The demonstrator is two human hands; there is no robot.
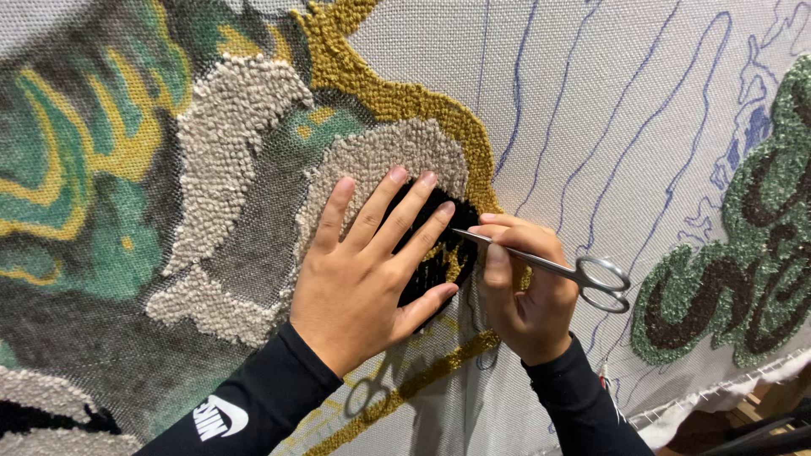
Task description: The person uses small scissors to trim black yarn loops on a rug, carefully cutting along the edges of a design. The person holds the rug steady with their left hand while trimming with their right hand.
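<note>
My left hand [372, 270] lies flat with fingers spread on a tufted rug cloth [541, 110], pressing on a black tufted patch [439, 253] ringed by beige loops [397, 152] and a mustard-yellow band [397, 93]. My right hand [524, 287] is closed around small silver scissors [574, 270], held like a pen. The scissor tips point left at the black patch, close to my left fingertips. The scissor handles stick out to the right. Both arms wear black sleeves.
The grey backing cloth carries blue drawn outlines [625, 127] at upper right and a green and dark tufted shape [743, 245] at far right. Green, yellow and beige tufted areas [101, 169] fill the left. The cloth's frayed lower edge [718, 397] runs at bottom right.
</note>
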